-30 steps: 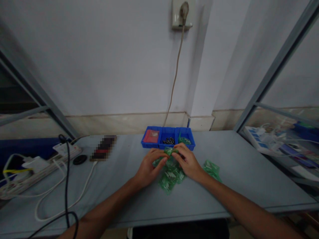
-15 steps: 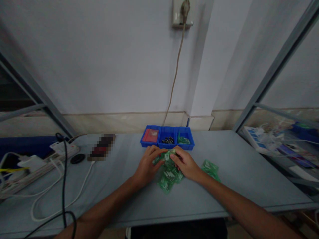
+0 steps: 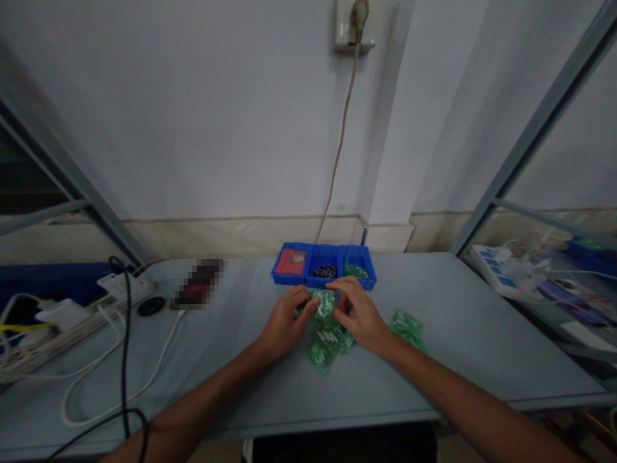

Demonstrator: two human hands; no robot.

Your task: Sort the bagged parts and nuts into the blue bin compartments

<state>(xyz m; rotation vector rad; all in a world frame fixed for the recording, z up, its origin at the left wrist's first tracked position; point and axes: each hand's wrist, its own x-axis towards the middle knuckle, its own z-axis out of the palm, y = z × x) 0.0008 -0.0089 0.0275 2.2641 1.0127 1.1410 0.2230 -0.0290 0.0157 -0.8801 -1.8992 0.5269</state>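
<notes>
My left hand (image 3: pixel 288 321) is closed on a small clear green plastic bag (image 3: pixel 325 303), its thumb lying over the bag's left side. My right hand (image 3: pixel 362 316) is at the bag's right edge with thumb and fingers apart; whether a fingertip touches the plastic is hard to tell. Below both hands, several more green bags (image 3: pixel 324 350) with pale markings or contents lie in a loose pile on the table. Another heap of green bags (image 3: pixel 407 326) rests beyond my right wrist.
A blue three-part tray (image 3: pixel 289 280) stands behind the hands, with a red packet (image 3: pixel 292 262), small dark shiny pieces (image 3: pixel 325 271) and green plastic (image 3: pixel 355 271). To the left lie a phone (image 3: pixel 198 284), a black disc (image 3: pixel 151 306), cables and a power strip (image 3: pixel 72 328).
My right hand's fingers have spread and come off the bag they pinched. The bag now lies flatter and more visible in my left hand, whose thumb has moved onto it.
</notes>
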